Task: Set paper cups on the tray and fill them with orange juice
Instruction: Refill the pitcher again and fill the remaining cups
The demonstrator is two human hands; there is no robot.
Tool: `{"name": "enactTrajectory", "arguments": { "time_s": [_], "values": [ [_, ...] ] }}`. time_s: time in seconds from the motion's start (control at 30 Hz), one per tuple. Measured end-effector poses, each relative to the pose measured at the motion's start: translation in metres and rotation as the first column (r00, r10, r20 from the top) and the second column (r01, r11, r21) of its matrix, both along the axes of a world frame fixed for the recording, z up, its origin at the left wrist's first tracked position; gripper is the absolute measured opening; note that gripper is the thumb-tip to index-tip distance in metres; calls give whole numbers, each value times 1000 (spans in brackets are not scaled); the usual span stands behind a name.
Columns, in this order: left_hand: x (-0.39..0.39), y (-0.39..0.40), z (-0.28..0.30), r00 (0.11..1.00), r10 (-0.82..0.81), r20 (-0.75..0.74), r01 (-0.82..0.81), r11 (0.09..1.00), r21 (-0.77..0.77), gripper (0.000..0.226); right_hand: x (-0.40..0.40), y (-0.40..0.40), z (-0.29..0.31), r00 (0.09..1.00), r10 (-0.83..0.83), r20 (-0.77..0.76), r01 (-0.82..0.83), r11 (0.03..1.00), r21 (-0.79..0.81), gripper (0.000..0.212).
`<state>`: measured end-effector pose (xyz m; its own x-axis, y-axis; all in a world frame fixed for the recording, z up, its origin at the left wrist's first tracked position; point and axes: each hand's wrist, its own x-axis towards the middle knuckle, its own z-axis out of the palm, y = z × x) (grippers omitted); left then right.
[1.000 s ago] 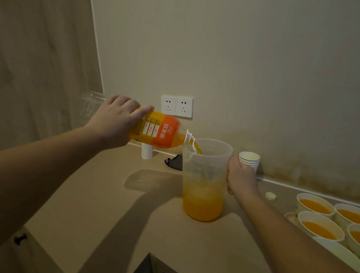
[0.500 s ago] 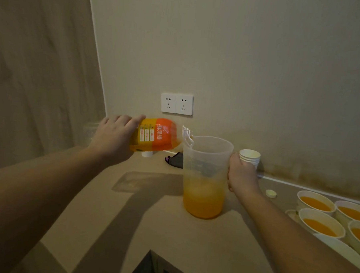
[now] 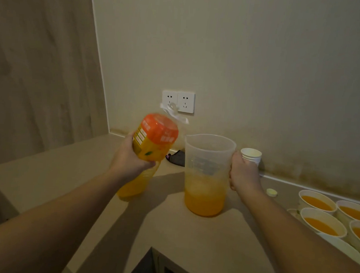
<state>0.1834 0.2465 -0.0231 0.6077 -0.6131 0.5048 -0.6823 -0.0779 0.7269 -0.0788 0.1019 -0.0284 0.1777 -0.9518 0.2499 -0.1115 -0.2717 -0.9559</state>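
- Juice bottle (image 3: 153, 143) in my left hand (image 3: 130, 156), fingers wrapped around the body just below the orange label; bottle nearly upright, tilted a bit, open neck pointing up toward the wall sockets (image 3: 178, 101).
- Bottle sits left of the pitcher, not touching it; the lower part looks to be just above or on the counter, cannot tell which.
- Clear plastic pitcher (image 3: 207, 175) stands upright on the counter (image 3: 191, 231), orange juice filling roughly the bottom third.
- My right hand (image 3: 243, 173) is clenched around the pitcher handle on its right side.
- Stack of empty paper cups (image 3: 251, 156) right behind my right hand, near the wall.
- Filled paper cups (image 3: 321, 224) at far right edge, grouped close together, orange juice in each; four visible, some cut off by the frame.
- Tray under them is barely seen, only a pale rim (image 3: 342, 246) at the lower right.
- Small pale bottle cap (image 3: 271, 192) lies on the counter between the pitcher and the filled cups.
- Dark small object (image 3: 177, 158) on the counter behind, between bottle and pitcher; cannot tell what it is.
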Motion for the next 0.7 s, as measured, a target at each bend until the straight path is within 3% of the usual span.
{"name": "enactTrajectory", "arguments": {
  "time_s": [0.13,0.23,0.4,0.5,0.6,0.7],
  "values": [
    [-8,-6,-1,962,-58,-265,30,993,-110,101,-1,3,1,1000,-3,1,3,1000,9,48],
    [-14,-8,-11,930,-105,-353,46,984,-171,107,-3,4,1,1000,-14,12,14,1000,21,46],
    [-23,-15,-17,909,-171,-380,105,977,-188,112,-7,4,2,996,-18,82,11,996,89,42],
    [-24,-13,-16,905,-207,-373,156,974,-162,130,-8,8,8,996,12,93,-24,991,129,38],
    [-26,-6,-16,916,-192,-353,161,980,-116,147,-10,14,13,990,10,141,-35,984,174,38],
    [-34,2,-15,954,-112,-277,89,991,-96,145,-12,21,12,985,0,171,-33,981,192,36]
  ]
}}
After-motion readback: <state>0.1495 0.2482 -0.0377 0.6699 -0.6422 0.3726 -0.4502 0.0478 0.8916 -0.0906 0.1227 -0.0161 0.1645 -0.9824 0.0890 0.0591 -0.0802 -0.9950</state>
